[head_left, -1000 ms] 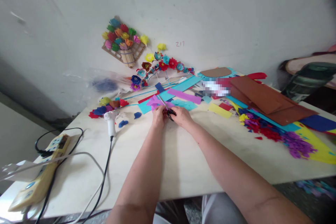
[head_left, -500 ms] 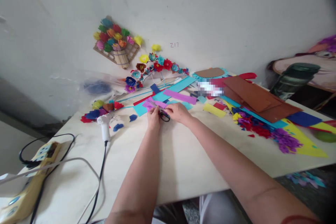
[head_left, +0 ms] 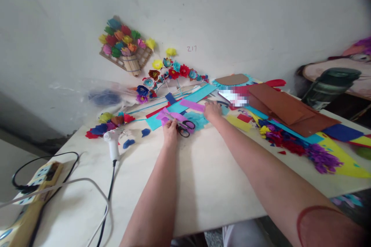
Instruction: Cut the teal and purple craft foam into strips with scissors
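Note:
My left hand (head_left: 170, 130) pinches a pair of black-handled scissors (head_left: 185, 128) near their pivot. The blades point away to the upper left, across a purple paper piece (head_left: 165, 115) that lies partly under my fingertips. My right hand (head_left: 212, 111) is further right, its fingers bent down on the right end of a purple paper strip (head_left: 191, 105); the fingertips are partly hidden. Between the hands are crinkled light-blue paper (head_left: 197, 120) and another bit of purple paper. A long light-blue strip (head_left: 199, 94) runs behind them.
On the left are a white glue gun (head_left: 113, 142), its cord and a power strip (head_left: 37, 189). Paper flowers (head_left: 107, 125) lie behind it. To the right are a phone (head_left: 232, 97), brown sheets (head_left: 286, 104), yellow paper (head_left: 239, 122), petal scraps (head_left: 321, 158) and a dark green bottle (head_left: 330, 85).
My right hand has left the scissor handles and moved right to the purple strip. My left hand stays at the scissors, whose handles now show uncovered. The view has shifted slightly.

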`<state>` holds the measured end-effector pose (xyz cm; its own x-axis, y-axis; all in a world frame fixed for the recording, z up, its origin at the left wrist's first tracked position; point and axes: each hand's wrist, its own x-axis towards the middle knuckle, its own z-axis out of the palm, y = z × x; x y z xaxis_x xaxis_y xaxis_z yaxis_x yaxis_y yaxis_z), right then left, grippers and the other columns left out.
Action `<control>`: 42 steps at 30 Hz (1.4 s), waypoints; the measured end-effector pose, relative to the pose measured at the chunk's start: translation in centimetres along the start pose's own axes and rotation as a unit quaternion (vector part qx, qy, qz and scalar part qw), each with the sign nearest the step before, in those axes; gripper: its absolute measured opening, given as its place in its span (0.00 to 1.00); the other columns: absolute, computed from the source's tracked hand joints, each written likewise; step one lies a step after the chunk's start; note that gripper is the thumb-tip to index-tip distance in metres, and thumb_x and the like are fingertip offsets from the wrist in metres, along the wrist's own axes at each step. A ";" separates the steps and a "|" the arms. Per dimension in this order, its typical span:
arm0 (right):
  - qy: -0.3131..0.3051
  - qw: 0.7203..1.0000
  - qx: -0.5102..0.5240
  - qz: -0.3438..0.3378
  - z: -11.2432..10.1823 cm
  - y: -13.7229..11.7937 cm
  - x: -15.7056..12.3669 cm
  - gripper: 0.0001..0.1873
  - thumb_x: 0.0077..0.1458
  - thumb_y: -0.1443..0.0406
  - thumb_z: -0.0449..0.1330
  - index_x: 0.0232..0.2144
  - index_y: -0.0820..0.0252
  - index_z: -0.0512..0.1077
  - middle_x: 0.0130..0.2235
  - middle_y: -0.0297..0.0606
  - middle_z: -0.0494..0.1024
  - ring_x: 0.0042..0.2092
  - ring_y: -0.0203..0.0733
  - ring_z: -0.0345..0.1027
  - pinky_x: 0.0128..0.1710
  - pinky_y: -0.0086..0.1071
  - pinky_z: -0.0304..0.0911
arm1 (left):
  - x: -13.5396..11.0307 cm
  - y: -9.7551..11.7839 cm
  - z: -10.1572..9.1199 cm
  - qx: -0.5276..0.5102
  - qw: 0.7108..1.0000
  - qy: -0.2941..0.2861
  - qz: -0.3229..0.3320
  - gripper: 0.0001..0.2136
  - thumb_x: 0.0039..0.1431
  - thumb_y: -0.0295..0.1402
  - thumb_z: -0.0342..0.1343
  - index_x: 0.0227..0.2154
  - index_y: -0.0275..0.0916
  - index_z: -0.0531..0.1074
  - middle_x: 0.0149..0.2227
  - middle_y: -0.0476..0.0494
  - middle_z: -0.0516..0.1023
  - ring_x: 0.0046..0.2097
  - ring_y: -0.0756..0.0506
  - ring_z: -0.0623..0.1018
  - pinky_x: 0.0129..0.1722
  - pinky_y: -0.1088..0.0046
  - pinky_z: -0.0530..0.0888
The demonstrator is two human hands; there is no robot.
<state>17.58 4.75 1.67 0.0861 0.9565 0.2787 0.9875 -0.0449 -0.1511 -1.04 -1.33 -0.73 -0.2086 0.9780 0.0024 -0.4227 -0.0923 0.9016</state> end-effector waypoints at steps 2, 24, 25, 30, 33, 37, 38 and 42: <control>-0.013 1.000 -0.015 0.003 0.5 0.4 0.6 0.19 0.56 0.70 0.49 0.47 0.68 0.71 0.49 0.52 0.72 0.52 0.52 0.58 0.49 0.40 0.50 | 0.0 0.0 0.0 -0.001 1.000 -0.002 -0.002 0.13 0.43 0.37 0.62 0.21 0.37 0.63 0.14 0.56 0.61 0.16 0.54 0.64 0.17 0.78 0.66; -0.080 0.982 -0.041 0.164 -4.6 5.4 -1.4 0.22 0.51 0.59 0.56 0.43 0.70 0.73 0.46 0.60 0.73 0.51 0.60 0.64 0.50 0.50 0.51 | 0.4 -0.3 -0.2 0.000 1.000 -0.018 -0.004 0.12 0.43 0.37 0.60 0.22 0.36 0.63 0.15 0.53 0.64 0.17 0.52 0.66 0.17 0.76 0.66; -0.056 0.986 -0.052 0.151 -4.7 5.2 -1.5 0.23 0.50 0.60 0.57 0.44 0.71 0.73 0.47 0.60 0.72 0.52 0.61 0.63 0.51 0.51 0.50 | 0.3 -0.2 -0.1 0.000 1.000 -0.018 -0.005 0.11 0.43 0.37 0.60 0.22 0.36 0.63 0.15 0.53 0.64 0.17 0.52 0.66 0.16 0.77 0.66; -0.015 0.990 0.123 0.066 -4.0 1.4 -0.7 0.13 0.48 0.67 0.57 0.37 0.64 0.74 0.42 0.52 0.76 0.48 0.54 0.68 0.46 0.43 0.59 | 0.1 0.0 0.0 0.000 1.000 0.000 -0.002 0.12 0.42 0.36 0.61 0.21 0.37 0.62 0.15 0.55 0.63 0.16 0.53 0.65 0.16 0.77 0.65; -0.093 0.861 0.484 0.128 -2.3 -1.4 0.3 0.03 0.45 0.72 0.59 0.27 0.62 0.71 0.28 0.41 0.75 0.38 0.47 0.72 0.36 0.35 0.65 | 0.0 0.0 0.1 0.004 1.000 -0.003 -0.002 0.12 0.43 0.37 0.60 0.22 0.37 0.63 0.15 0.54 0.63 0.17 0.53 0.66 0.16 0.77 0.65; -0.148 0.678 0.689 0.210 -0.5 -4.1 1.8 0.05 0.48 0.74 0.57 0.24 0.63 0.65 0.18 0.34 0.67 0.27 0.40 0.71 0.25 0.30 0.67 | 0.0 -0.2 0.0 0.004 1.000 0.002 -0.003 0.13 0.43 0.38 0.61 0.22 0.37 0.61 0.15 0.56 0.61 0.16 0.54 0.64 0.17 0.78 0.65; -0.156 0.653 0.707 0.221 -0.2 -4.5 2.3 0.06 0.50 0.74 0.56 0.24 0.63 0.65 0.18 0.35 0.67 0.26 0.40 0.71 0.24 0.29 0.67 | 0.1 -0.2 0.0 0.003 1.000 0.004 -0.004 0.14 0.43 0.38 0.61 0.21 0.37 0.61 0.15 0.56 0.61 0.16 0.55 0.64 0.17 0.78 0.64; -0.151 0.568 0.760 0.278 0.8 -5.3 4.1 0.09 0.52 0.78 0.50 0.25 0.63 0.61 0.19 0.33 0.65 0.24 0.37 0.70 0.22 0.28 0.69 | 0.1 -0.3 -0.1 0.006 1.000 0.009 -0.012 0.15 0.43 0.39 0.61 0.21 0.37 0.60 0.15 0.57 0.60 0.16 0.55 0.64 0.17 0.78 0.65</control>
<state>12.56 9.16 2.85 0.0760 0.9325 -0.3530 -0.4542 -0.2828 -0.8448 -1.03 -1.25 -1.01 -0.2143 0.9764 -0.0262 -0.4173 -0.0672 0.9063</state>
